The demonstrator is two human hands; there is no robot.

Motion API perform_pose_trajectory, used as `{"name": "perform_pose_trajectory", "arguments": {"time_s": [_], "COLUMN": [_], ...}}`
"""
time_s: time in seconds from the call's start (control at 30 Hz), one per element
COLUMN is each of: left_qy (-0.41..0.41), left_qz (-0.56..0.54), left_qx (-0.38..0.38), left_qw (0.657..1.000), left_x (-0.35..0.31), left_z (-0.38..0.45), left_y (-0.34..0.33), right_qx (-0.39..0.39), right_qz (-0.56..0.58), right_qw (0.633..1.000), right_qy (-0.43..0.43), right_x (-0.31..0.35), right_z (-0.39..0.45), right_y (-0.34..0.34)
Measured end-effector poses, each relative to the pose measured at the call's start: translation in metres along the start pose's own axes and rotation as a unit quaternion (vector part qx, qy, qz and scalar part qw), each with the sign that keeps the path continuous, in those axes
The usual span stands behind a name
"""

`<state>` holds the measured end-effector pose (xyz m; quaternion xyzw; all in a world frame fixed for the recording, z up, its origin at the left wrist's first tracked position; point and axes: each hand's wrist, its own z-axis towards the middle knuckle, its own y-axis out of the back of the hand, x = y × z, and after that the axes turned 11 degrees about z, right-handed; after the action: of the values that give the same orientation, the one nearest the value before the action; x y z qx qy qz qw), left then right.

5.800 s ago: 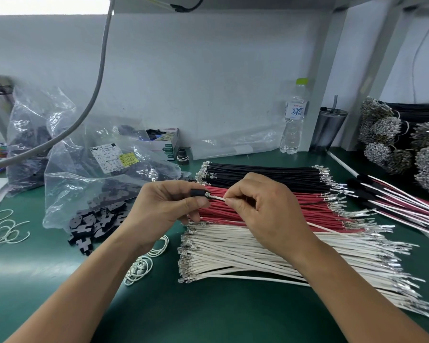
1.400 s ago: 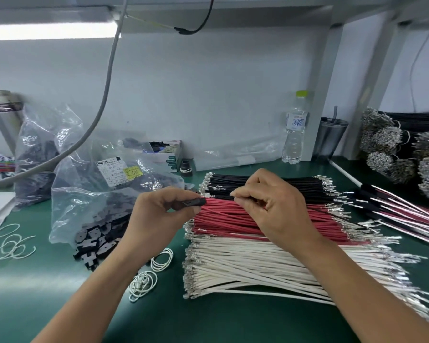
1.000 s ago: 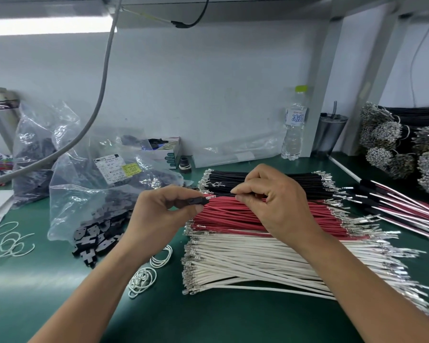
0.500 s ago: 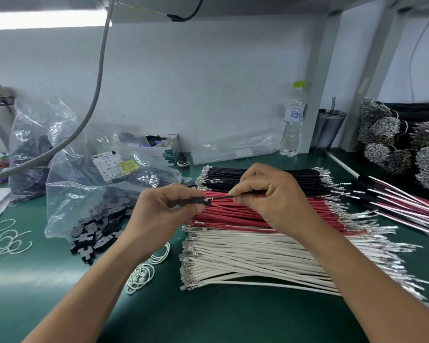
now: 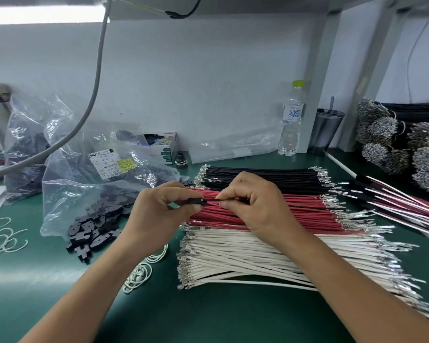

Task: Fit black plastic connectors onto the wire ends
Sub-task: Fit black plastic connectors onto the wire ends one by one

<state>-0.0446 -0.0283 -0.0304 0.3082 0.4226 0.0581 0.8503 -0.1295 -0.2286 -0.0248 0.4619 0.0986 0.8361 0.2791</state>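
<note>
**Black wire meets connector above the red bundle**

The left hand [image 5: 159, 214] pinches a small black plastic connector [image 5: 193, 202] between thumb and curled fingers, holding it just above the left end of the red wire bundle [image 5: 295, 214]. The right hand [image 5: 253, 206] pinches a thin black wire [image 5: 209, 200] between thumb and forefinger, its end reaching the connector's right face; whether the terminal is seated inside cannot be told.

On the green bench mat [image 5: 221, 315] three bundles lie side by side: black wires [image 5: 270, 175] farthest, the red ones in the middle, white wires [image 5: 245, 263] nearest, all with metal terminals on their ends. Left of the hands a clear plastic bag [image 5: 84, 189] spills loose black connectors [image 5: 92, 233] onto the mat. White tie loops [image 5: 141, 271] lie beneath the left wrist. A water bottle [image 5: 290, 122] and a dark tumbler [image 5: 326, 129] stand at the back wall, and finished wire assemblies [image 5: 404, 201] lie to the right.
</note>
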Motion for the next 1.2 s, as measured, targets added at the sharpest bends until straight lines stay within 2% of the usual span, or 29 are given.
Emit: {"name": "perform_pose_trajectory", "arguments": {"time_s": [0.43, 0.53, 0.6, 0.67, 0.8, 1.07, 1.2], "left_qy": [-0.013, 0.016, 0.042, 0.071, 0.126, 0.160, 0.186], "left_qz": [0.027, -0.001, -0.032, -0.059, -0.112, -0.165, -0.235], "left_qx": [0.008, -0.011, -0.036, -0.063, -0.085, -0.081, -0.074], "left_qw": [1.000, 1.000, 0.998, 0.994, 0.982, 0.970, 0.951], "left_x": [-0.006, -0.004, -0.003, 0.002, 0.008, 0.009, 0.012], "left_z": [-0.002, 0.001, 0.003, 0.005, 0.006, 0.008, 0.010], "left_y": [-0.001, -0.002, -0.001, 0.003, 0.007, 0.006, 0.011], "right_qx": [0.002, -0.046, -0.099, -0.093, 0.048, 0.050, 0.039], "right_qz": [-0.103, -0.160, -0.229, -0.262, -0.299, -0.260, -0.097], "right_qw": [0.990, 0.979, 0.955, 0.942, 0.948, 0.964, 0.994], "right_qy": [0.098, 0.116, 0.161, 0.188, 0.094, 0.032, -0.023], "right_x": [0.000, 0.001, 0.003, 0.002, -0.001, -0.003, -0.003], "right_z": [0.000, 0.002, 0.005, 0.003, 0.000, 0.003, 0.004], "right_y": [-0.011, -0.009, -0.008, -0.011, -0.026, -0.021, -0.004]}}
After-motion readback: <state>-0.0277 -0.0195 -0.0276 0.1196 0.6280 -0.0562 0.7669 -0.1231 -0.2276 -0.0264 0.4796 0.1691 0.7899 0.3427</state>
